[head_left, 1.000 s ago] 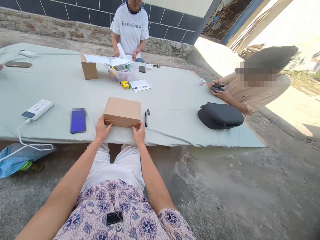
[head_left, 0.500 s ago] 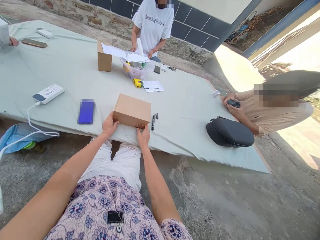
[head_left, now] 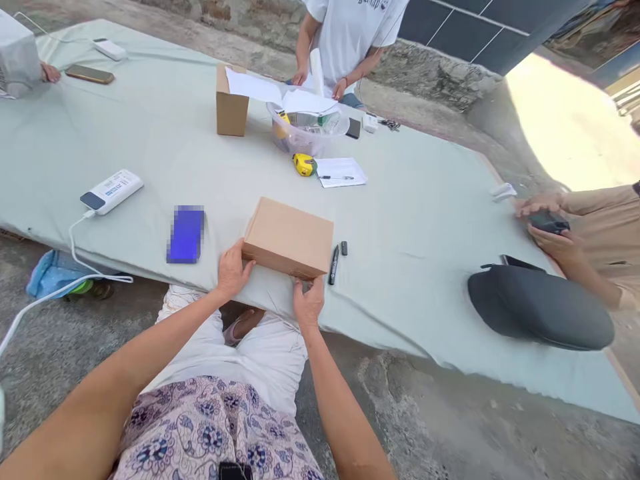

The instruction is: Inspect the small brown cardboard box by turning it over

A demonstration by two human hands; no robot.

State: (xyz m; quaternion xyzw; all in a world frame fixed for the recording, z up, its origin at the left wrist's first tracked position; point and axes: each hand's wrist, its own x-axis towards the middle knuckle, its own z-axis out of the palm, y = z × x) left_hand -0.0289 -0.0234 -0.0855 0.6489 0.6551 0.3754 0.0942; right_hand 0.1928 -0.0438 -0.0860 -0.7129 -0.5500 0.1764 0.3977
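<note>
A closed brown cardboard box rests on the cloth-covered table close to its near edge. My left hand grips the box's near left corner, thumb along the front face. At the near right corner my right hand has its thumb and fingers against the box, partly hidden by it. Just right of the box lie a black marker pen and, apart from it, its black cap. To the left is a blurred-out blue rectangular object.
A white power bank with a cable lies at left. Farther back are an upright cardboard box, a plastic basket, a yellow tape measure and paper with a pen. A black case sits right. Other people are around the table.
The camera view has shifted, so the table things appear farther right and the black case larger. Both my hands stay on the box, which shows no clear movement on the table.
</note>
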